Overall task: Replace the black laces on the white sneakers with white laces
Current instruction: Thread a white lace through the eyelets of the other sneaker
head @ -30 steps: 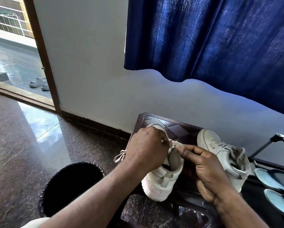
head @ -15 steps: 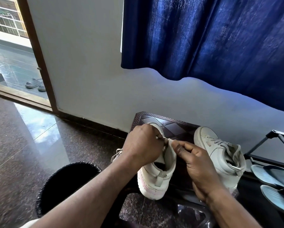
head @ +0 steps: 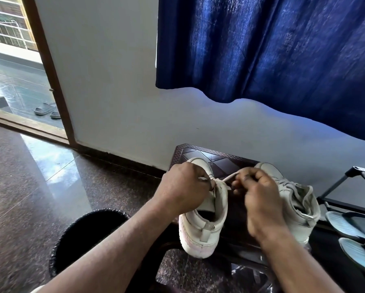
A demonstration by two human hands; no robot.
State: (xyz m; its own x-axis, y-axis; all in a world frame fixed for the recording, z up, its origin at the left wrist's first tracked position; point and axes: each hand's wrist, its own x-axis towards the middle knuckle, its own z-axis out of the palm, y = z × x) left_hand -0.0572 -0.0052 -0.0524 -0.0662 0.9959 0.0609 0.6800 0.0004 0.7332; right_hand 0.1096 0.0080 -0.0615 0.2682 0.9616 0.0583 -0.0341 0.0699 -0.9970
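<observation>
On the dark patterned stool top [head: 200, 154], the left hand [head: 183, 187] and right hand [head: 259, 199] each pinch the white fabric lace [head: 232, 177] at the near-left white leather sneaker's [head: 200, 231] collar, apparently finishing the top eyelets; next, tension must be evened for knotting.

We face a plain pale wall [head: 113, 92] with a dark skirting board [head: 122, 159] along its foot — a deep blue curtain [head: 272, 49] hangs over its upper right. The floor [head: 18, 187] is polished dark speckled stone, catching daylight from the wood-framed doorway [head: 50, 81] at left. Beyond it we see grey tiles [head: 12, 85], a pair of sandals [head: 45, 108] and a white railing [head: 6, 30]. A black rack [head: 363, 169] stands at right.
</observation>
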